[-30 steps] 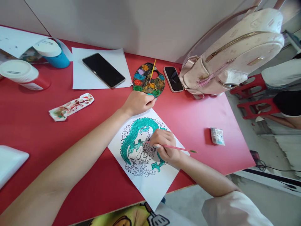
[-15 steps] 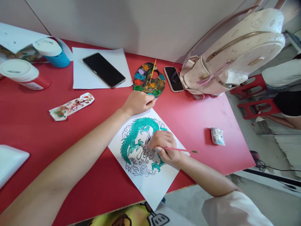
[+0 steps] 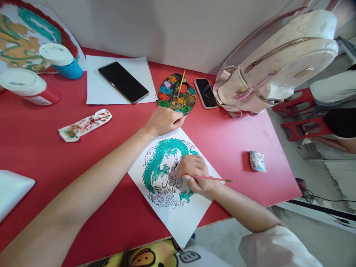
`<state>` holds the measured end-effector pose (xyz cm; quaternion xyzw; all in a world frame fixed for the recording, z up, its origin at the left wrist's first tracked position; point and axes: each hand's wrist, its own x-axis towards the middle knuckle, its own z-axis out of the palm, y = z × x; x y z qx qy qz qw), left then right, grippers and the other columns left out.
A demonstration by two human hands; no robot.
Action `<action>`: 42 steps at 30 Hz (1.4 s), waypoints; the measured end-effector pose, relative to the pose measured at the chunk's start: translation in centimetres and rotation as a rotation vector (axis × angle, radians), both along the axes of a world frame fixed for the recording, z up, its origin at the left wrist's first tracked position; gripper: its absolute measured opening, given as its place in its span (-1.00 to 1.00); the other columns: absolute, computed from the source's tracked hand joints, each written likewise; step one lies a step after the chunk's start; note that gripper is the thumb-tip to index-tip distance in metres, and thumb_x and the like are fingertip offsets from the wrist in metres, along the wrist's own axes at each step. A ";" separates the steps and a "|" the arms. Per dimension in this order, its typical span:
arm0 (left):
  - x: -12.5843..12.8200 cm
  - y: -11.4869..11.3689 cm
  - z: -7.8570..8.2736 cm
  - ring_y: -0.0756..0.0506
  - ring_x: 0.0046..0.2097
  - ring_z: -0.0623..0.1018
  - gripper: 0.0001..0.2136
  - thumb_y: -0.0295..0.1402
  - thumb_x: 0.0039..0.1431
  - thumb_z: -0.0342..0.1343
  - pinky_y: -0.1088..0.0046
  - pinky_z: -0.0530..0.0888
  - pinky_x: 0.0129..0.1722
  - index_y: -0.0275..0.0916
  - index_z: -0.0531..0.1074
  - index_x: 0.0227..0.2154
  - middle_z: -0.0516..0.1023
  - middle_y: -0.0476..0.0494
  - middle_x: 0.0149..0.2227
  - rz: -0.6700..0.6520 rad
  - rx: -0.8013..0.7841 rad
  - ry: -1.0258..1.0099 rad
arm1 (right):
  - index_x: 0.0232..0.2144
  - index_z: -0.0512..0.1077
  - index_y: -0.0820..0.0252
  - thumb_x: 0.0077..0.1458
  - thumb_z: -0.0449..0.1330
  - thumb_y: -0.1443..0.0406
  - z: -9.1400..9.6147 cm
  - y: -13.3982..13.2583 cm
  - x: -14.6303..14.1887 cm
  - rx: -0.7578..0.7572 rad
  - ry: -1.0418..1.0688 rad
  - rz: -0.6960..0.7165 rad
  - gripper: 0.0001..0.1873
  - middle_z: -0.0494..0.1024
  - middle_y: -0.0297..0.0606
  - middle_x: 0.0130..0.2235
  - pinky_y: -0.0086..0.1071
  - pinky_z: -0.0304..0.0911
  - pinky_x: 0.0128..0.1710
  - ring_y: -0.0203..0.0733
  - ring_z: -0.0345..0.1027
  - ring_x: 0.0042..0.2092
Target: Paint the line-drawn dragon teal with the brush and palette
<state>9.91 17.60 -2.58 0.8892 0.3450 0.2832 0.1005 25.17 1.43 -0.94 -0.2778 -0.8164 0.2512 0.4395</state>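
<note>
My right hand [image 3: 194,173] is closed around a thin pink paintbrush [image 3: 207,178], whose green-ended handle points right. The bristle end reaches the dragon drawing near its middle, by a claw. That drawing sheet [image 3: 182,222] lies tilted on the red table; the dragon's body is painted teal, while its head, the clouds and flames are black outline on white. My left hand [image 3: 166,121] is curled at the near edge of the paint palette [image 3: 169,82], its thumb and finger at the rim; the other fingertips are hidden. A yellow brush [image 3: 181,82] lies across the palette.
Behind are a large phone [image 3: 124,82] on white paper [image 3: 93,89] and a smaller phone [image 3: 205,93]. A pale backpack [image 3: 278,63] stands at right. Left are a stained tissue [image 3: 85,125], paint bottles [image 3: 68,68] [image 3: 41,94] and a painted sheet [image 3: 33,27]. A small packet [image 3: 257,161] lies right.
At the upper left, the sheet has lifted and now shows its teal, orange and red painting. The paintbrush and my right hand have barely shifted; my left hand stays at the palette.
</note>
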 end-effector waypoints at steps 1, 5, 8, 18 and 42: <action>0.0 0.0 0.0 -0.06 -0.53 0.40 -0.59 -0.30 0.39 -0.06 0.29 0.02 -0.48 -0.18 0.43 -0.60 0.53 -0.12 -0.59 0.001 0.000 -0.002 | -0.41 0.38 0.09 0.57 -0.12 0.16 -0.2 0.0 -0.1 0.028 0.017 0.031 -0.51 0.49 -0.33 -0.52 -0.32 0.25 -0.41 -0.22 0.34 -0.48; 0.0 0.0 -0.1 -0.06 -0.53 0.40 -0.60 -0.29 0.39 -0.05 0.30 0.02 -0.48 -0.18 0.43 -0.60 0.52 -0.12 -0.60 0.000 0.005 -0.004 | -0.41 0.38 0.10 0.56 -0.11 0.17 -0.7 0.1 -0.2 0.094 0.025 0.096 -0.51 0.49 -0.32 -0.51 -0.34 0.25 -0.43 -0.24 0.34 -0.49; 0.0 0.1 -0.2 -0.06 -0.53 0.40 -0.60 -0.29 0.39 -0.04 0.30 0.02 -0.48 -0.18 0.44 -0.59 0.52 -0.12 -0.59 -0.006 0.015 -0.012 | -0.42 0.38 0.11 0.58 -0.14 0.16 -0.3 0.0 -0.1 0.061 -0.011 0.050 -0.47 0.49 -0.31 -0.50 -0.32 0.27 -0.39 -0.23 0.36 -0.47; 0.0 0.0 -0.1 -0.06 -0.53 0.41 -0.61 -0.30 0.38 -0.03 0.29 0.02 -0.48 -0.18 0.44 -0.59 0.51 -0.11 -0.60 -0.003 0.010 -0.018 | -0.42 0.36 0.09 0.58 -0.16 0.14 1.1 0.0 0.2 0.011 -0.079 -0.090 -0.47 0.51 -0.31 -0.51 -0.31 0.23 -0.41 -0.22 0.34 -0.49; 0.1 0.1 -0.2 -0.08 -0.52 0.42 -0.60 -0.27 0.39 -0.04 0.27 0.04 -0.47 -0.16 0.47 -0.58 0.52 -0.12 -0.59 0.005 0.010 -0.010 | -0.44 0.34 0.09 0.57 -0.17 0.15 1.0 0.0 0.4 0.027 -0.085 -0.105 -0.47 0.45 -0.32 -0.52 -0.30 0.18 -0.42 -0.21 0.28 -0.50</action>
